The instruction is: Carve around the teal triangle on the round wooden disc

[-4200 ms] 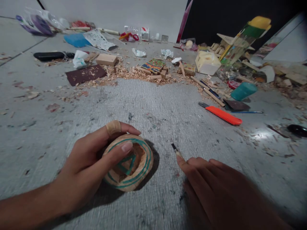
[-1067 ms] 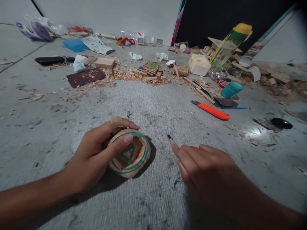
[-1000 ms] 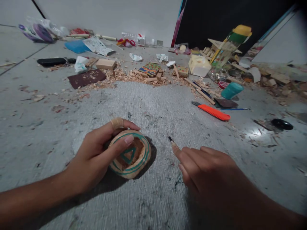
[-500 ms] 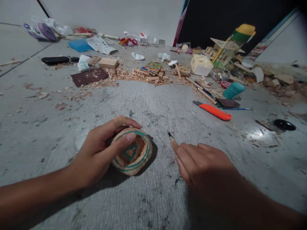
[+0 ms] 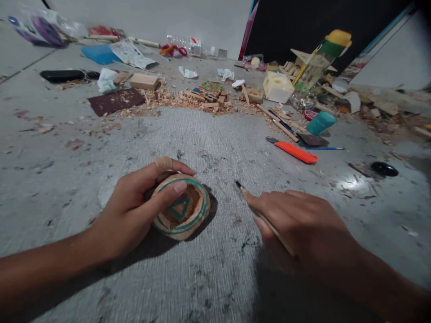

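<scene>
Head view. Step in hand, I judge: steadying the disc on the floor, well short of its far edge. Left hand closed on its left rim, thumb over the hollow. Right hand tight round the tool, tip apart from the disc; contact would call for crossing that gap. Thumb masks part of the hollow. I can't tell brush from blade. Floor's near edge cut off.

Teal rings and a triangle mark the tan disc
</scene>
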Available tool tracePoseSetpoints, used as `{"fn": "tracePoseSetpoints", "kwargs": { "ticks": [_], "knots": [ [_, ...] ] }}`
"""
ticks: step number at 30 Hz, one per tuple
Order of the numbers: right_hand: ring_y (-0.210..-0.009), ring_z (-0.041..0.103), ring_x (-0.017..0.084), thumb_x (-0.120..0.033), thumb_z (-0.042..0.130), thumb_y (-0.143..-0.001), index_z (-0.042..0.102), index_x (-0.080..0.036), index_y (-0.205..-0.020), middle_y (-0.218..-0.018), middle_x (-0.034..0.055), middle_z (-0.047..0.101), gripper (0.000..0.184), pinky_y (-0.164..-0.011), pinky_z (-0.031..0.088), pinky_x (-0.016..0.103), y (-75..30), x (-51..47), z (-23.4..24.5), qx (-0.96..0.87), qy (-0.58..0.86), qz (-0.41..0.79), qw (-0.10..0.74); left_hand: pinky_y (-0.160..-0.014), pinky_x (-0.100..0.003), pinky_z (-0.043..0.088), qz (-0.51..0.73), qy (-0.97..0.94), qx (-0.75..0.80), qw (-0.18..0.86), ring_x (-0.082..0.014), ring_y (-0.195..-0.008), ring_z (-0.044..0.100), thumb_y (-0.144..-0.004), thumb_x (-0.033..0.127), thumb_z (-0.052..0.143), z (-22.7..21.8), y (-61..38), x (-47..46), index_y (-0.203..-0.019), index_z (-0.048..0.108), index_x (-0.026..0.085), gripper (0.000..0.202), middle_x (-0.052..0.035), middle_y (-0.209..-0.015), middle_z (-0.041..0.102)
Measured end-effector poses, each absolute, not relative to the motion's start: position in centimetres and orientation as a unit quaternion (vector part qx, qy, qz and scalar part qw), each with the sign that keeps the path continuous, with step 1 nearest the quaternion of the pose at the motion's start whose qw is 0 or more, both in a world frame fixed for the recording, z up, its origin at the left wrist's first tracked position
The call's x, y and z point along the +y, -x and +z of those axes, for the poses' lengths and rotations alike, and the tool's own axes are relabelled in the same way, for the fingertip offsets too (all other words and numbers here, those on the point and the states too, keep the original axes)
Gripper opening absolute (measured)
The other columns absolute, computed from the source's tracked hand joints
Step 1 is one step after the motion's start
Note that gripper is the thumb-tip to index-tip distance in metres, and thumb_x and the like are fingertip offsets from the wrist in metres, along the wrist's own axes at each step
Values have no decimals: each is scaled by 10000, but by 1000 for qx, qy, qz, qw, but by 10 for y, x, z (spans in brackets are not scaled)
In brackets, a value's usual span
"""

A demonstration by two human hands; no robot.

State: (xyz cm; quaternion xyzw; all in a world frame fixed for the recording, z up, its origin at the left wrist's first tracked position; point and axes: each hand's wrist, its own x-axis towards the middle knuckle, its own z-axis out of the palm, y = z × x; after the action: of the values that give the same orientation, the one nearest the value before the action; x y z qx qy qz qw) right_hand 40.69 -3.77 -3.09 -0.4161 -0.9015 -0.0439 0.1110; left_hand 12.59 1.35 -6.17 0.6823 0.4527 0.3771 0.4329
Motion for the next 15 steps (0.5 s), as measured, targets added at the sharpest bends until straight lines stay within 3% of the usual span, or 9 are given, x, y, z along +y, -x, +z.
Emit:
{"fn": "tracePoseSetpoints", "kwargs": {
  "ticks": [2,8,15],
  "knots": [
    [-627,579,153,-163,455,-967,634,-171,-1182,-786,-14,695,280,-590,409,335,-412,-51,-23,-910,401,11,105,-606,-118,536,380,-685,454,425,-93,-703,672,-951,381,634,-60,-127,14,-1052,681,234,184,28,-861,726],
    [-640,500,140,-39,514,-902,572,-100,-1186,-760,-9,628,296,-588,371,314,-423,-92,-30,-928,347,7,136,-625,-158,542,378,-688,429,447,-108,-702,673,-957,366,602,-58,-128,14,-1066,644,156,240,1,-836,722],
    [-638,502,157,-44,436,-912,495,-150,-1264,-772,-28,629,372,-590,380,330,-420,-99,-44,-923,374,28,91,-611,-153,524,382,-700,418,435,-102,-692,665,-954,365,616,-58,-128,13,-1066,653,175,224,20,-814,707]
  ]
}}
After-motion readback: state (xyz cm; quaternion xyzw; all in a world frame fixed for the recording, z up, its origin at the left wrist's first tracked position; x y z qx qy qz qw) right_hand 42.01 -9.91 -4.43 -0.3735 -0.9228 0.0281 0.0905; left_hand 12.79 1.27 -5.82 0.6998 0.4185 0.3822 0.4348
